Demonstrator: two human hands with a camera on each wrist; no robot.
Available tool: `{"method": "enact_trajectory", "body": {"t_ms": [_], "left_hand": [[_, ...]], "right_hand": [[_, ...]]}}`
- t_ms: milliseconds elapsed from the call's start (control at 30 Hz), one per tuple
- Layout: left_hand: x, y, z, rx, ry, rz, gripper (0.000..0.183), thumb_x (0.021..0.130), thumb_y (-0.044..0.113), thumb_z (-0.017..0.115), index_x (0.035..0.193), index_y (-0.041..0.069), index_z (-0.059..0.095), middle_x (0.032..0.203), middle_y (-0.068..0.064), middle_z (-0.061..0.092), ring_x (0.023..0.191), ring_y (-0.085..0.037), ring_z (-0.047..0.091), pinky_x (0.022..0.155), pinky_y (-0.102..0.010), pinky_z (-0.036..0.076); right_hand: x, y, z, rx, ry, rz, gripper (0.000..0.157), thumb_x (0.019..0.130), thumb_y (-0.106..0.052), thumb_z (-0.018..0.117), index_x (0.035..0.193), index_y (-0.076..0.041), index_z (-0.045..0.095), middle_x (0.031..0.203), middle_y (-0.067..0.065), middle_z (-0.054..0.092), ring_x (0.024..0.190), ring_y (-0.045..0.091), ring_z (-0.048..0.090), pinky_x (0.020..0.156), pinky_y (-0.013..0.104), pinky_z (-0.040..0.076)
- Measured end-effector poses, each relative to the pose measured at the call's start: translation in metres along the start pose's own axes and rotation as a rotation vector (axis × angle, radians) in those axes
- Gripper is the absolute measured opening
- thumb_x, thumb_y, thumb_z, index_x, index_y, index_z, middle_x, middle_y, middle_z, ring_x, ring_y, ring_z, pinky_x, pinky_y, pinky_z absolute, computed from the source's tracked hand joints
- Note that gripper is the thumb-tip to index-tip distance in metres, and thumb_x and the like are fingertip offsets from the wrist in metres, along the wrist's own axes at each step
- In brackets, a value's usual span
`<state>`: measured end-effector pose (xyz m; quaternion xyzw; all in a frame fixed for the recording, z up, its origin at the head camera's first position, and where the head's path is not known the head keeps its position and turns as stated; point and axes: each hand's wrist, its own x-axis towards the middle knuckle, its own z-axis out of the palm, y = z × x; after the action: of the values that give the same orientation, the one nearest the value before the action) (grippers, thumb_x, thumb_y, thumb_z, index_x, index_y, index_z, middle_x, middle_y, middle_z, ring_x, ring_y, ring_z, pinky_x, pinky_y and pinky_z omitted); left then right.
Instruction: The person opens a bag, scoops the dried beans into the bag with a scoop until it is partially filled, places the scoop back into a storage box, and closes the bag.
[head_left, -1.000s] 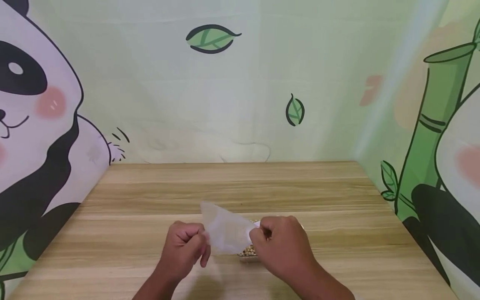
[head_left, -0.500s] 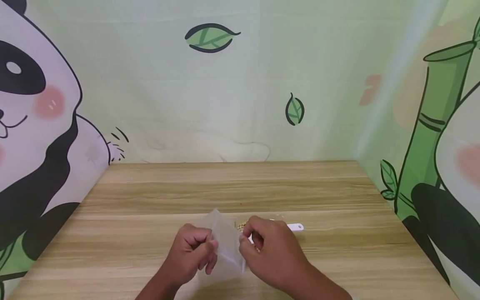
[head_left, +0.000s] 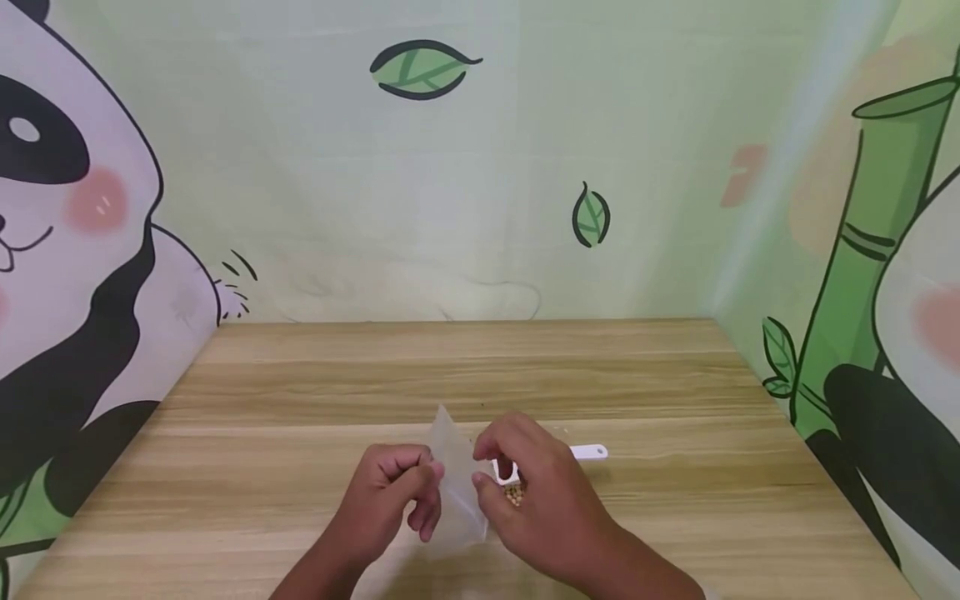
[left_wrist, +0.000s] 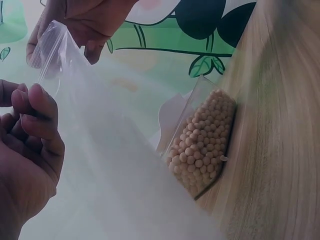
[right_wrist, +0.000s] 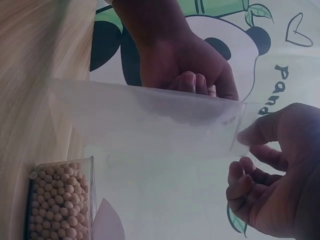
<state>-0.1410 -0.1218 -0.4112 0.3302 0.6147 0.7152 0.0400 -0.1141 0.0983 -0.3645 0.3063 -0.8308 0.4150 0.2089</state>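
Pinching one edge of a translucent plastic bag (head_left: 459, 496), the left hand (head_left: 393, 493) holds it with curled fingers above the wood-grain tabletop (head_left: 300, 383); the right hand (head_left: 551, 504) is loosely spread at the opposite edge, thumb and forefinger parted by a gap in the head view; one digit lies right at that edge in the right wrist view, though I cannot tell whether it touches; the bag hangs slanting between both hands, left of a clear rectangular box (left_wrist: 198, 96) filled with small beige balls (left_wrist: 202, 142); a white utensil (head_left: 590, 452) with a holed handle extends beyond the right hand, which partly hides it; a panda-and-bamboo backdrop (head_left: 495, 167) rises behind.
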Motion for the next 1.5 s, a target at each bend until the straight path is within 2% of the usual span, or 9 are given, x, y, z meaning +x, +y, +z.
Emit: {"method": "enact_trajectory", "body": {"t_ms": [333,500,667,767,900,967,1067,1133,1500], "left_hand": [[0.001,0.002,0.002,-0.018,-0.057,0.019,0.037,0.105,-0.010,0.045,0.069,-0.004,0.049,0.052,-0.023,0.040,0.039,-0.035,0.045,0.044,-0.031,0.048],[0.002,0.000,0.003,-0.025,-0.102,0.039,0.038,0.108,-0.009,0.043,0.071,-0.004,0.051,0.058,-0.024,0.046,0.043,-0.026,0.048,0.045,-0.030,0.049],[0.003,-0.001,0.006,-0.006,-0.137,0.077,0.038,0.109,-0.011,0.039,0.074,-0.004,0.053,0.056,-0.023,0.045,0.043,-0.030,0.047,0.043,-0.035,0.046],[0.002,-0.002,0.010,0.184,0.016,0.154,0.037,0.109,-0.009,0.045,0.076,0.000,0.058,0.053,-0.015,0.050,0.043,-0.021,0.050,0.043,-0.032,0.044],[-0.001,-0.003,0.015,0.665,0.324,0.235,0.008,0.105,0.008,0.068,0.097,0.009,0.070,0.076,0.000,0.067,0.069,-0.009,0.063,0.062,-0.027,0.052],[-0.002,-0.004,0.016,0.856,0.370,0.211,0.033,0.103,0.033,0.075,0.126,0.011,0.069,0.108,-0.001,0.073,0.098,-0.013,0.067,0.085,-0.037,0.055],[-0.006,-0.004,0.018,0.994,0.265,0.110,0.102,0.093,0.078,0.069,0.166,0.013,0.041,0.153,-0.012,0.057,0.136,-0.032,0.058,0.102,-0.064,0.049],[-0.007,-0.005,0.020,1.036,0.185,0.061,0.129,0.082,0.093,0.063,0.175,0.014,0.022,0.167,-0.018,0.045,0.146,-0.042,0.052,0.104,-0.075,0.044],[-0.007,-0.012,0.032,1.068,0.133,-0.007,0.155,0.070,0.083,0.087,0.176,0.008,0.003,0.171,-0.026,0.038,0.147,-0.047,0.050,0.110,-0.076,0.043]], "right_hand": [[-0.004,-0.004,0.001,0.071,-0.122,-0.014,0.010,0.094,-0.009,0.081,0.095,-0.018,0.077,0.101,-0.008,0.053,0.082,0.005,0.049,0.069,0.021,0.047],[-0.006,-0.005,0.005,-0.004,-0.059,-0.089,0.018,0.089,-0.027,0.092,0.093,-0.018,0.078,0.098,-0.007,0.049,0.084,0.003,0.044,0.072,0.018,0.043],[-0.006,-0.003,0.005,-0.056,-0.044,-0.083,0.015,0.086,-0.015,0.093,0.086,-0.017,0.078,0.096,-0.008,0.050,0.085,0.003,0.045,0.075,0.020,0.042],[-0.004,-0.002,0.005,0.005,-0.041,-0.027,0.017,0.085,-0.003,0.088,0.082,-0.015,0.077,0.093,-0.007,0.051,0.082,0.005,0.048,0.070,0.021,0.045],[-0.001,-0.003,0.004,0.106,-0.027,0.108,0.020,0.088,0.000,0.083,0.081,-0.016,0.076,0.090,-0.004,0.055,0.082,0.006,0.052,0.070,0.023,0.048],[0.000,-0.004,0.005,0.154,-0.021,0.187,0.020,0.090,-0.002,0.082,0.082,-0.019,0.075,0.090,-0.004,0.056,0.085,0.009,0.055,0.076,0.026,0.047],[0.002,-0.004,0.005,0.205,-0.009,0.290,0.019,0.094,-0.008,0.081,0.083,-0.023,0.075,0.094,-0.004,0.056,0.096,0.013,0.058,0.087,0.031,0.043],[0.002,-0.003,0.004,0.246,-0.004,0.350,0.017,0.095,-0.011,0.081,0.084,-0.024,0.076,0.097,-0.005,0.056,0.103,0.016,0.059,0.091,0.034,0.040],[0.008,0.000,-0.002,0.446,0.024,0.542,0.005,0.094,-0.018,0.085,0.092,-0.014,0.082,0.112,0.002,0.057,0.118,0.019,0.053,0.094,0.036,0.038]]}}
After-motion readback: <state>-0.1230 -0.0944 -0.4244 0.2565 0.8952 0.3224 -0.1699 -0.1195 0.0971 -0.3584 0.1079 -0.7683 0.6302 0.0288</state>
